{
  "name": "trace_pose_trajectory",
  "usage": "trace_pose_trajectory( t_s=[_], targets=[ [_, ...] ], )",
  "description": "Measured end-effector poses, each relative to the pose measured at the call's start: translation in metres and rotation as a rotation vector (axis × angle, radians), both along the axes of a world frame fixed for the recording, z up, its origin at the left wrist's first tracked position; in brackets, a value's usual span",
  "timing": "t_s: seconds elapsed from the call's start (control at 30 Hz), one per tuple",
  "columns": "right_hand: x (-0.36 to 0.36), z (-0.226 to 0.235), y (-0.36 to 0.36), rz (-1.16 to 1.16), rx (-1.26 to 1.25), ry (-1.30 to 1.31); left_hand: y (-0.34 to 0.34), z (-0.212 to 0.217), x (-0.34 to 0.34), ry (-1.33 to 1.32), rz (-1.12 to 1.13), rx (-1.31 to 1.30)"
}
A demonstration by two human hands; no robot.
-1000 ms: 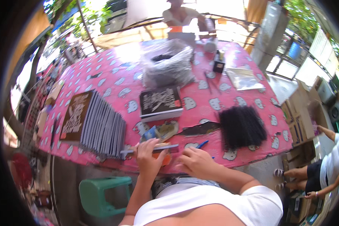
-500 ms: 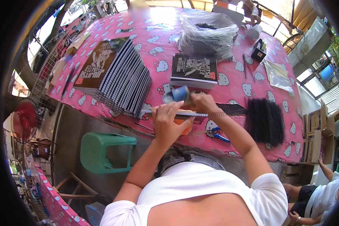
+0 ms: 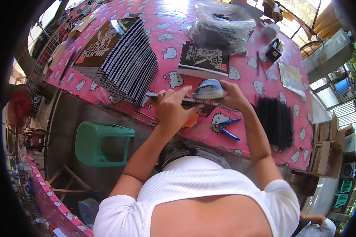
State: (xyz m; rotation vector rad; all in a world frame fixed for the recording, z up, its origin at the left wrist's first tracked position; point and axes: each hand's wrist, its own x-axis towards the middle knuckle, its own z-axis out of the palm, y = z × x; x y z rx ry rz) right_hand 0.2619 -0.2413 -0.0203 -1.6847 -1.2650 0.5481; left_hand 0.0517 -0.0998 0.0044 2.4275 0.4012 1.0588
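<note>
My left hand (image 3: 172,107) is closed on a notebook (image 3: 194,102) held on edge near the table's front, its punched side upward. A spiral coil (image 3: 224,106) runs along that side and sticks out past its right end. In my right hand (image 3: 234,94) is a blue-and-white rounded object (image 3: 209,89), just above the notebook's edge; its exact kind is not clear. Something orange (image 3: 190,120) shows under my left hand. Blue-handled pliers (image 3: 229,129) lie jaws apart to the right. Black spiral coils (image 3: 275,123) form a pile beyond my right forearm.
Bound notebooks (image 3: 124,59) form a tall stack at left. A shorter stack (image 3: 205,59) stands ahead, with a plastic bag (image 3: 223,29) behind it. A black box (image 3: 273,49) sits at far right. A green stool (image 3: 103,144) stands below the table's front edge.
The blue-and-white object and my right hand have moved right along the notebook's edge. Less coil sticks out beyond the right end. My left hand keeps its hold. The view has shifted slightly.
</note>
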Motion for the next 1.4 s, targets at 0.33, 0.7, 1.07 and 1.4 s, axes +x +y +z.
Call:
trace_pose_trajectory(
  t_s=[0.33, 0.7, 1.07, 1.4],
  targets=[
    [-0.026, 0.032, 0.023, 0.214, 0.272, 0.636, 0.026, 0.003, -0.019, 0.093, 0.209, 0.064],
    [-0.017, 0.03, 0.072, 0.16, -0.056, 0.338, 0.051, -0.004, -0.032, -0.029, 0.214, -0.15],
    [-0.036, 0.013, 0.125, 0.167, 0.012, -0.161, 0.073, -0.025, -0.042, -0.353, -0.012, -0.849],
    [-0.006, -0.059, 0.077, 0.02, 0.159, -0.382, 0.076, -0.015, -0.049, -0.301, -0.217, -1.115]
  ],
)
